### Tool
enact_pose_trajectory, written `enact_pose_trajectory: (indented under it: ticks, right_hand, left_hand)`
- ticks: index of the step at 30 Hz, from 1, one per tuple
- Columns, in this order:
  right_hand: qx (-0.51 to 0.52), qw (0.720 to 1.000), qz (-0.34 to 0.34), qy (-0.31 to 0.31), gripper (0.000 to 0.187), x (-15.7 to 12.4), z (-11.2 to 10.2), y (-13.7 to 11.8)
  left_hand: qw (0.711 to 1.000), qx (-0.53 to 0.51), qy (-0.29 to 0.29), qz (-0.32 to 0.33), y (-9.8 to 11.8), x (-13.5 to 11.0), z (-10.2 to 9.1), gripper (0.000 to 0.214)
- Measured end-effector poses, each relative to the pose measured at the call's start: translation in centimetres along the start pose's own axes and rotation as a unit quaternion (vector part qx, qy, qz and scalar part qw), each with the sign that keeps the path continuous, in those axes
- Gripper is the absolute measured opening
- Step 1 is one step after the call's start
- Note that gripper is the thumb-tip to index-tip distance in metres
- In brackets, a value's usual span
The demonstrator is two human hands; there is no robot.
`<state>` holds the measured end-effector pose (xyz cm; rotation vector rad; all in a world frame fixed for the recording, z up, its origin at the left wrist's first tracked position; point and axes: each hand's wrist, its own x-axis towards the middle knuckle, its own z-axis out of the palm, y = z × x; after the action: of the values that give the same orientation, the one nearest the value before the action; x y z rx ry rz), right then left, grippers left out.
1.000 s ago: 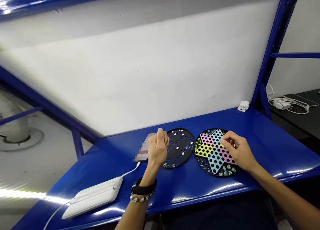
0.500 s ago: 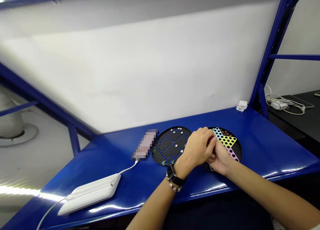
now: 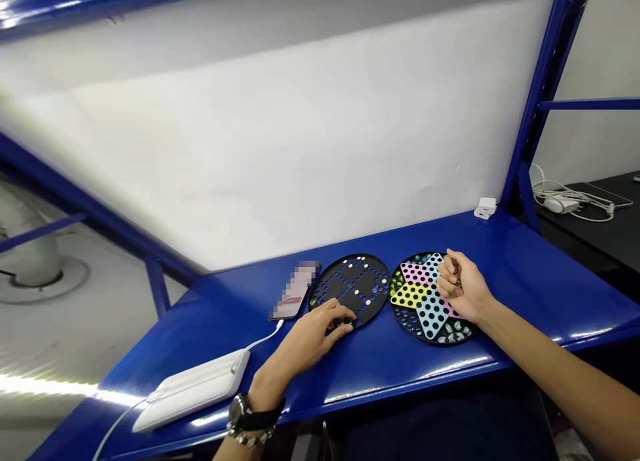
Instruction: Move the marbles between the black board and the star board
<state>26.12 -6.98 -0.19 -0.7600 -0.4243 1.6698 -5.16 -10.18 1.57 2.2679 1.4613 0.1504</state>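
Note:
My left hand (image 3: 317, 331), with a watch and a bead bracelet on its wrist, reaches to the near edge of a black round board (image 3: 353, 284) with holes. Its fingers bend together at the board's near holes; something greenish shows under the fingertips, too small to tell. Several white pegs or marbles stand in this board. My right hand (image 3: 465, 291) is curled into a loose fist over the right side of a Chinese checkers board (image 3: 433, 314) with a coloured star. Whatever the fist holds is hidden. Clear marbles (image 3: 455, 331) and green marbles (image 3: 397, 281) lie in the pockets around the star.
A phone (image 3: 296, 291) lies left of the boards, joined by a cable to a white power strip or charger (image 3: 195, 394). White charger plugs (image 3: 485, 207) sit at the back right. Blue shelf posts (image 3: 533, 107) and a white back panel (image 3: 300, 134) frame the blue shelf (image 3: 525, 281).
My hands were together over the star board; they have come apart. The left one has moved left and down to the black board. The right one stays over the star board, now closed.

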Motion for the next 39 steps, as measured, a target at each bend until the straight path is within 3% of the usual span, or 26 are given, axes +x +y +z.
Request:
enact_pose_trajectory:
  ticks: [6, 8, 10, 14, 16, 18, 21, 24, 26, 28, 31, 33, 36, 39]
  right_hand:
    - [0.002, 0.999, 0.025, -0.019, 0.038, -0.1, 0.2, 0.2]
    - [0.006, 0.998, 0.056, -0.017, 0.038, -0.1, 0.3, 0.3]
    - [0.011, 0.995, 0.098, -0.023, 0.039, -0.3, 0.6, 0.5]
    - [0.009, 0.983, 0.172, -0.067, 0.038, -1.5, 1.9, 1.5]
    - [0.005, 0.973, 0.213, -0.091, 0.037, -2.1, 2.5, 2.4]
    - [0.008, 0.968, 0.233, -0.091, 0.037, -2.6, 2.8, 3.2]
    - [0.012, 0.977, 0.205, -0.058, 0.034, -2.8, 2.6, 3.6]
    - [0.008, 0.986, 0.163, -0.035, 0.033, -2.5, 2.2, 3.3]
    - [-0.001, 0.99, 0.139, -0.023, 0.037, -2.4, 2.0, 2.9]
    - [-0.011, 0.993, 0.12, -0.018, 0.041, -2.3, 1.8, 2.7]
    - [-0.012, 0.994, 0.106, -0.031, 0.043, -2.0, 1.6, 2.3]
    - [-0.006, 0.994, 0.102, -0.035, 0.039, -1.8, 1.5, 2.0]
    - [-0.001, 0.994, 0.106, -0.033, 0.034, -1.7, 1.4, 1.8]
    - [-0.008, 0.99, 0.131, -0.044, 0.032, -1.8, 1.6, 2.2]
  left_hand:
    - [0.997, -0.078, -0.002, 0.016, -0.1, 0.7, 0.4, 0.023]
    - [0.994, -0.099, 0.042, 0.005, 0.0, 0.8, 0.3, 0.023]
    - [0.985, -0.118, 0.122, 0.0, 0.9, 1.2, 0.2, 0.024]
    - [0.951, -0.153, 0.26, 0.065, 5.9, 2.9, 0.4, 0.02]
    - [0.947, -0.143, 0.254, 0.134, 9.1, 4.0, 1.1, 0.017]
    - [0.955, -0.093, 0.207, 0.191, 11.7, 5.0, 2.0, 0.016]
    - [0.954, -0.022, 0.186, 0.234, 13.0, 5.5, 2.7, 0.017]
    - [0.955, 0.015, 0.218, 0.201, 10.4, 4.7, 1.6, 0.024]
    - [0.961, 0.052, 0.245, 0.116, 6.7, 3.8, 0.2, 0.027]
    - [0.958, 0.122, 0.26, -0.018, 2.4, 2.7, -1.1, 0.029]
    - [0.964, 0.188, 0.134, -0.132, -3.7, 1.5, -2.2, 0.026]
    - [0.968, 0.18, 0.098, -0.143, -6.3, 1.2, -2.4, 0.027]
    - [0.975, 0.145, 0.107, -0.127, -6.5, 1.4, -2.3, 0.028]
    - [0.978, 0.091, 0.175, -0.072, -2.3, 2.1, -1.6, 0.028]
